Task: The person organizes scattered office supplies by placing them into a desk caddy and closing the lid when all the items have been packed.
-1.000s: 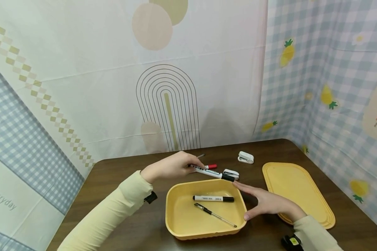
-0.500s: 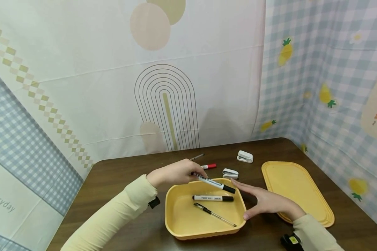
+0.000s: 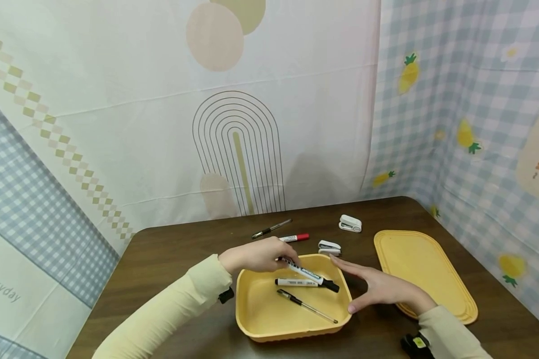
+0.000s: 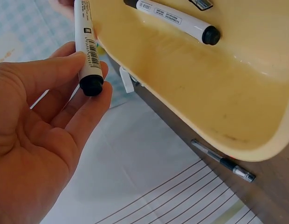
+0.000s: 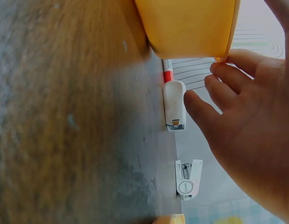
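Note:
My left hand (image 3: pixel 258 255) pinches a white whiteboard marker (image 3: pixel 312 274) with a black cap, its capped end sloping down into the yellow box (image 3: pixel 246 326). Thumb and fingers hold the marker close to its black tail end in the left wrist view. A second black-capped marker (image 3: pixel 292 282) lies in the box, partly behind the held one, and a gel pen (image 3: pixel 312 308) lies slanted in front of it. At the box's right side is my right hand (image 3: pixel 379 285), its thumb and fingers spread along the rim, fingertips touching it.
Behind the box lie a red-capped marker (image 3: pixel 295 238), another gel pen (image 3: pixel 273 228) and a small white stapler (image 3: pixel 330 248). A second white stapler (image 3: pixel 350 223) sits farther back. The yellow lid (image 3: pixel 424 274) lies flat on the dark table (image 3: pixel 161 264) to the right.
My left hand has carried the marker forward-down toward me, from above the back rim into the box. The gel pen behind has come into fuller view. My right hand stays at the rim.

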`<act>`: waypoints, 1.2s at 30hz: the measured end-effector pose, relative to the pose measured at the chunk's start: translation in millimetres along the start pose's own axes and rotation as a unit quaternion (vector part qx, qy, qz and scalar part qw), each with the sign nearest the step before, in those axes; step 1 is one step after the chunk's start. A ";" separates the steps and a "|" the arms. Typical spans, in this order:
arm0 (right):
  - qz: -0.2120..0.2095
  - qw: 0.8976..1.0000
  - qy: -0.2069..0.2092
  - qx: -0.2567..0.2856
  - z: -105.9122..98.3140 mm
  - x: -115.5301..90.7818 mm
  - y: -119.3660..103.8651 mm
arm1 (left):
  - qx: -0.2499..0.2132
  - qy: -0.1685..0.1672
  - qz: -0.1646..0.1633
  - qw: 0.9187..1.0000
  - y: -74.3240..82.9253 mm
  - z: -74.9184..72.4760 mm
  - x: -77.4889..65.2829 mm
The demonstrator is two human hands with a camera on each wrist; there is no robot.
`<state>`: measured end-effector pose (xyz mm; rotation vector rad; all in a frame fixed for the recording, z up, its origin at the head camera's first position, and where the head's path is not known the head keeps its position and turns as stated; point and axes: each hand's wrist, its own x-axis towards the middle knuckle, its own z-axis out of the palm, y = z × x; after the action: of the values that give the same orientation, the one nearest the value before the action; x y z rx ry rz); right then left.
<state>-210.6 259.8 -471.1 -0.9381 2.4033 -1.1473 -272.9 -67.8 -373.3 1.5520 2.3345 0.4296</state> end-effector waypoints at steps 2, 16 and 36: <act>0.002 1.000 0.000 0.000 0.3 0.1 -0.6 | -0.001 -0.003 0.000 1.000 -0.6 1.6 1.3; 0.003 1.000 0.006 0.005 0.9 -1.3 -3.0 | -0.010 -0.019 0.032 0.999 -3.2 15.0 8.0; 0.001 1.000 0.006 0.004 1.6 -1.8 -0.7 | -0.017 -0.034 -0.001 0.999 -6.0 25.1 9.3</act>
<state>-208.1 259.8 -471.6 -0.9276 2.4080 -1.1638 -271.1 -59.5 -399.3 1.5253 2.2651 0.4091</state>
